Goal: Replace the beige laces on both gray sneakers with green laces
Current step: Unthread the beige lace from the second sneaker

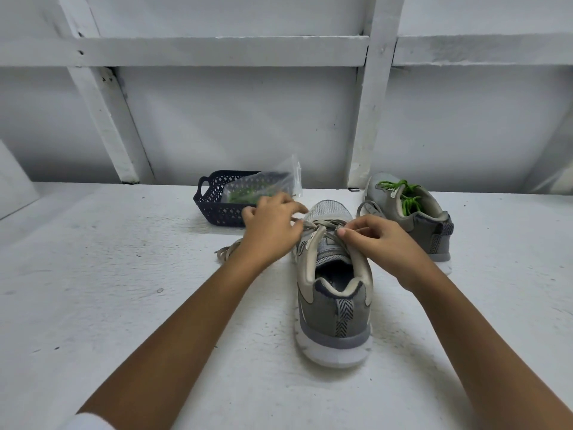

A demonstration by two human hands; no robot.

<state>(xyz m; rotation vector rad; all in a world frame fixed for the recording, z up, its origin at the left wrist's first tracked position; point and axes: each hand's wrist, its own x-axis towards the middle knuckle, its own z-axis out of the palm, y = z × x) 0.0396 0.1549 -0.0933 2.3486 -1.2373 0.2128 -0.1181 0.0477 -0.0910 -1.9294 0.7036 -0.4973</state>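
A gray sneaker [335, 305] stands heel toward me in the middle of the white surface, with a beige lace [322, 224] still threaded across its front eyelets. My left hand [273, 228] pinches that lace at the shoe's left side; a loose end [226, 251] trails out to the left. On the right side, my right hand [378, 240] is closed on the lace and the eyelet edge. A second gray sneaker [412, 218] at the back right carries a green lace [403, 193]. A separate beige lace [367, 207] lies beside it.
A dark blue perforated basket [210, 206] sits behind my left hand, holding a clear plastic bag [263, 184] with a green lace inside. A white wall with white beams [372, 103] rises at the back edge of the surface.
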